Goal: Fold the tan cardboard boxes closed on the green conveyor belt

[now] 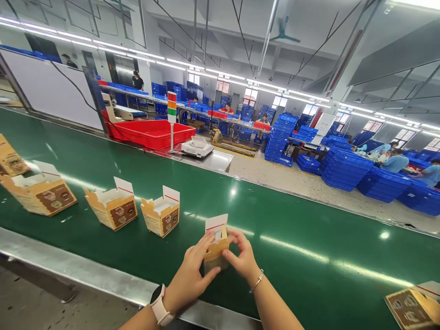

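A factory packing hall: a green conveyor belt (292, 229) is carrying cartons (161, 215), blue crates (343, 169) are standing stacked, workers are sitting at benches.

Three open cartons (117, 208) stand in a row on the green conveyor belt (292, 220), left of centre. Far behind, a red tray (151, 133) (beside a signal light (171, 107)) and stacked blue crates (347, 169).

A green conveyor belt (292, 229) carries a row of open brown cartons (115, 208) with raised flaps.
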Available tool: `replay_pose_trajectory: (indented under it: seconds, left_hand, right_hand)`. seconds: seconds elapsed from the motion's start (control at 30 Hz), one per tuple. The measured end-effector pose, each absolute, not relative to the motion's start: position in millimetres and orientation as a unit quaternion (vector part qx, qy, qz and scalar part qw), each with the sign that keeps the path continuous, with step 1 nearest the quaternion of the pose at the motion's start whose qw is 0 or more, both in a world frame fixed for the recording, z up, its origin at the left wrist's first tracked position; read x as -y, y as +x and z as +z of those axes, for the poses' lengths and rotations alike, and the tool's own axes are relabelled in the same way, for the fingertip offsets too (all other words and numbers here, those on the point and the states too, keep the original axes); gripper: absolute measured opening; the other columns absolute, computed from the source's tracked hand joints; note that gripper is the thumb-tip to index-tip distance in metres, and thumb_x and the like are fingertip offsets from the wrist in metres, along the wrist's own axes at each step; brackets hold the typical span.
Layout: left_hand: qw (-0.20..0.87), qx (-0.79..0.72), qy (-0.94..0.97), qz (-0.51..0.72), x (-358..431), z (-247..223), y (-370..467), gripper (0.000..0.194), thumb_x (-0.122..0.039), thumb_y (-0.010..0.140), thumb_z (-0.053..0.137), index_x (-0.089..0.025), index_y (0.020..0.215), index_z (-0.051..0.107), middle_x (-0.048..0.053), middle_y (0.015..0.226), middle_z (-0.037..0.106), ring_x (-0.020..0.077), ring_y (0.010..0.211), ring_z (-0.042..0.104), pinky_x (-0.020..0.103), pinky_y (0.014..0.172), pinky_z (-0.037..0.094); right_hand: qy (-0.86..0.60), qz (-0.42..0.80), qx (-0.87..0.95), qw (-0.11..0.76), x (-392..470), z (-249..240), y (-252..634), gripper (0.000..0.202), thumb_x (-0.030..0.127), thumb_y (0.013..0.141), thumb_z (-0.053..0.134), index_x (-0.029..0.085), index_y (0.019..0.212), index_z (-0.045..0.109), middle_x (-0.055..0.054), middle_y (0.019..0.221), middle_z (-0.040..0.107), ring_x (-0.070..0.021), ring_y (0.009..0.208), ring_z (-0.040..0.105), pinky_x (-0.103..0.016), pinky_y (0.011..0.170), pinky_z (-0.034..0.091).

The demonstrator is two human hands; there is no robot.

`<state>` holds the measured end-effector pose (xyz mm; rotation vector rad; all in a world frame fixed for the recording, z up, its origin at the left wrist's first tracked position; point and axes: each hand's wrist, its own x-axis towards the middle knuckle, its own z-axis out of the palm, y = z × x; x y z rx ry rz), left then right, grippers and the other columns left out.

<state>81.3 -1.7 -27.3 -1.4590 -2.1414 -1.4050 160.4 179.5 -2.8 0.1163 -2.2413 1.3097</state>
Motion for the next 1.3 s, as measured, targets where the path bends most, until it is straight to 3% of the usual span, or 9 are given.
replay_pose_trajectory:
  seconds: [0.2,0.3,0.43,0.57,0.63,0.77,0.93,1.13,1.3]
  left_hand:
    - [-0.022,0.717,-0.567,-0.405,-6.9,-9.9,55.9,0.032,-0.045,0.094,0.048,-0.030,0.113,0.069,0.010,0.114,0.066,0.0325,0.121,0.052,0.054,0.098,0.038]
    - [-0.050,0.702,-0.599,-0.382,-12.7,3.0,59.0,0.037,-0.045,0.096,0.039,-0.031,0.098,0.073,0.008,0.096,0.070,0.0320,0.113,0.054,0.056,0.096,0.035]
    - [-0.054,0.691,-0.571,-0.441,-25.7,4.1,76.8,0.044,-0.046,0.097,0.032,-0.027,0.093,0.072,0.010,0.097,0.068,0.0307,0.106,0.056,0.053,0.093,0.038]
    - [-0.012,0.673,-0.395,-0.625,-40.3,-10.0,91.0,0.036,-0.051,0.087,0.050,-0.018,0.092,0.063,0.012,0.094,0.063,0.0268,0.093,0.059,0.042,0.083,0.048]
    - [-0.015,0.665,-0.297,-0.685,-45.7,-11.9,91.3,0.040,-0.050,0.074,0.063,-0.018,0.097,0.058,0.012,0.100,0.059,0.0271,0.097,0.057,0.042,0.088,0.048]
    - [-0.301,0.612,-0.249,-0.688,-55.4,1.2,85.3,0.064,-0.045,0.057,0.071,-0.015,0.111,0.056,0.015,0.119,0.057,0.0329,0.116,0.052,0.048,0.104,0.040]
    - [-0.465,0.545,-0.258,-0.648,-69.0,11.5,88.1,0.056,-0.034,0.055,0.061,-0.013,0.106,0.061,0.014,0.109,0.065,0.0312,0.107,0.060,0.043,0.098,0.045]
    - [-0.498,0.526,-0.254,-0.640,-86.7,14.9,102.9,0.059,-0.028,0.050,0.062,-0.012,0.108,0.062,0.013,0.104,0.066,0.0317,0.102,0.061,0.041,0.091,0.048]
    - [-0.366,0.584,-0.249,-0.681,-68.8,13.9,110.0,0.058,-0.050,0.057,0.070,-0.015,0.101,0.058,0.013,0.103,0.062,0.0283,0.098,0.058,0.039,0.086,0.045]
  right_hand:
    - [0.088,0.344,0.887,0.294,-173.8,6.9,179.7,0.033,0.053,0.086,0.060,0.025,0.099,0.070,-0.008,0.107,0.069,-0.0248,0.096,0.056,-0.044,0.087,0.047]
    - [0.079,0.329,0.899,0.278,-173.0,3.1,182.0,0.044,0.061,0.091,0.047,0.025,0.083,0.071,-0.005,0.087,0.070,-0.0235,0.085,0.052,-0.045,0.084,0.044]
    - [-0.003,0.400,0.853,0.335,-163.6,-11.6,181.9,0.055,0.053,0.097,0.039,0.021,0.057,0.061,-0.006,0.073,0.063,-0.0210,0.080,0.052,-0.041,0.081,0.046]
    - [-0.197,0.555,0.703,0.399,-153.9,-24.3,181.7,0.030,0.049,0.078,0.064,0.020,0.075,0.060,-0.009,0.099,0.061,-0.0223,0.089,0.059,-0.037,0.078,0.053]
    - [-0.275,0.639,0.615,0.370,-154.0,-22.1,182.5,0.037,0.042,0.066,0.071,0.021,0.092,0.057,-0.009,0.100,0.060,-0.0214,0.083,0.061,-0.035,0.071,0.055]
    - [-0.292,0.758,0.530,0.244,-162.6,-0.5,184.5,0.048,0.028,0.053,0.069,0.019,0.098,0.055,-0.008,0.096,0.066,-0.0231,0.086,0.065,-0.033,0.073,0.055]
    - [-0.312,0.781,0.512,0.174,-174.4,20.9,189.8,0.038,0.035,0.049,0.073,0.017,0.078,0.056,-0.004,0.075,0.067,-0.0177,0.066,0.062,-0.028,0.064,0.049]
    - [-0.314,0.716,0.608,0.137,-191.2,29.7,201.1,0.045,0.030,0.050,0.071,0.015,0.091,0.062,-0.007,0.085,0.069,-0.0215,0.079,0.064,-0.030,0.070,0.050]
    - [-0.335,0.541,0.678,0.368,-182.3,9.9,228.2,0.050,0.051,0.070,0.064,0.017,0.105,0.056,-0.015,0.113,0.063,-0.0284,0.104,0.060,-0.040,0.082,0.051]
